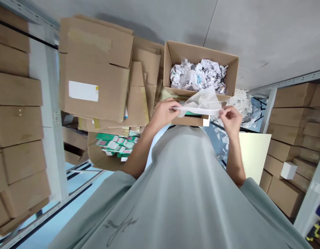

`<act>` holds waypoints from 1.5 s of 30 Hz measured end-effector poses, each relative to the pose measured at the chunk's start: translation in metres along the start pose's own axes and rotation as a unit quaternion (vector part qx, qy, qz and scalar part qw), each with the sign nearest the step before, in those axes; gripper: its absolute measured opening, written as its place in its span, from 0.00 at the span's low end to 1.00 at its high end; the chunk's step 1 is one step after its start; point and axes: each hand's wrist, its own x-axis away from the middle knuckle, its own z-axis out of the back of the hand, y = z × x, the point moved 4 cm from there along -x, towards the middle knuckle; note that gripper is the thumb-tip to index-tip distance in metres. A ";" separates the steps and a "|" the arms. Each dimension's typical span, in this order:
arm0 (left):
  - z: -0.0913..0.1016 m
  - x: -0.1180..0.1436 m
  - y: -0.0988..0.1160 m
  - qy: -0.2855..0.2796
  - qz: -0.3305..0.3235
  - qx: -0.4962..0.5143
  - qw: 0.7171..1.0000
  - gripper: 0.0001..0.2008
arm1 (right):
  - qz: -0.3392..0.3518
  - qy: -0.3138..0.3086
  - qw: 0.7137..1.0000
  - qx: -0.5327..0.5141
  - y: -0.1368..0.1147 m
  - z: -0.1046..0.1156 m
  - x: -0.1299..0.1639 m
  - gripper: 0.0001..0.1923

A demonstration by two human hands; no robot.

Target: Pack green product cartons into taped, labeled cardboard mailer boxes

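A thin, translucent white plastic bag (205, 99) is stretched between my two hands, its straight edge pulled nearly level. My left hand (165, 110) pinches the left end of that edge. At the other end, the fingers of my right hand (231, 119) are closed on the corner. Just below the bag, close to my body, is a small open cardboard box (188, 120) with something green partly showing inside. The bag hides much of that box's contents.
Crumpled white paper fills a larger open carton (168, 65) ahead. Flattened cardboard (97, 69) leans at left, above a carton of green-and-white small boxes (120, 143). White scraps (241, 103) lie at right. Shelves of brown boxes (286, 138) flank both sides.
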 end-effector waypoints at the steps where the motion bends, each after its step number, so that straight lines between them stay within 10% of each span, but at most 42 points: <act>1: -0.004 0.006 -0.009 -0.008 0.011 -0.047 0.999 0.10 | 0.002 -0.023 0.998 0.058 0.009 -0.011 0.007 0.12; 4: -0.028 0.007 -0.030 -0.041 0.039 -0.190 0.980 0.14 | 0.011 -0.160 0.954 0.254 0.031 -0.057 0.020 0.07; 8: -0.075 -0.012 -0.039 -0.148 0.036 -0.288 0.946 0.19 | -0.002 -0.342 0.834 0.433 0.049 -0.120 0.014 0.29; 14: -0.106 -0.044 -0.044 -0.214 0.070 -0.362 0.904 0.22 | -0.065 -0.407 0.765 0.496 0.065 -0.160 -0.016 0.33; 29: -0.105 -0.045 -0.064 -0.218 0.119 -0.347 0.904 0.28 | -0.063 -0.398 0.803 0.438 0.073 -0.167 -0.007 0.32; 34: -0.092 -0.043 -0.055 -0.225 0.113 -0.331 0.909 0.26 | -0.048 -0.343 0.842 0.414 0.050 -0.139 0.006 0.27; 41: -0.020 0.022 -0.049 0.041 0.123 -0.258 0.957 0.24 | -0.119 -0.090 0.912 0.382 0.056 -0.057 0.023 0.20; 45: -0.011 0.033 -0.067 0.028 0.196 -0.257 0.946 0.12 | -0.210 -0.104 0.905 0.356 0.072 -0.055 0.028 0.14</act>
